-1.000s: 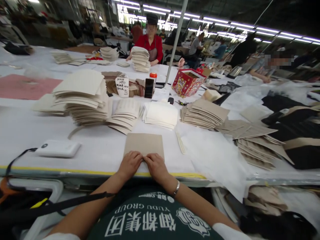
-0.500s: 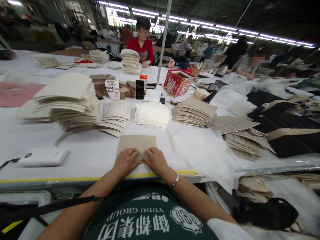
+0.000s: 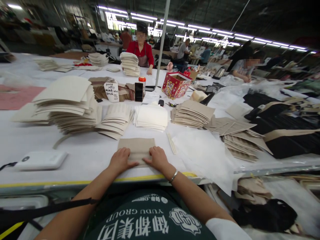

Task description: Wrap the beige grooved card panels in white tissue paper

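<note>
Far back on our bench (image 3: 86, 151) we have a red patterned box (image 3: 175, 86), open at the top; we cannot make out its contents. An orange-lidded jar (image 3: 142, 80) stands partly behind a phone (image 3: 139, 92).

Our beige panel (image 3: 136, 143) lies near the front edge, before the white stack (image 3: 151, 116). Our left hand (image 3: 120, 160) and right hand (image 3: 158, 158) rest on its two sides, thumbs spread from the fingers and pointing inward; whether either pinches it, we cannot tell.

A phone (image 3: 139, 92) stands partly before a jar (image 3: 143, 81). A red box (image 3: 176, 86) sits near a pole (image 3: 162, 45).
</note>
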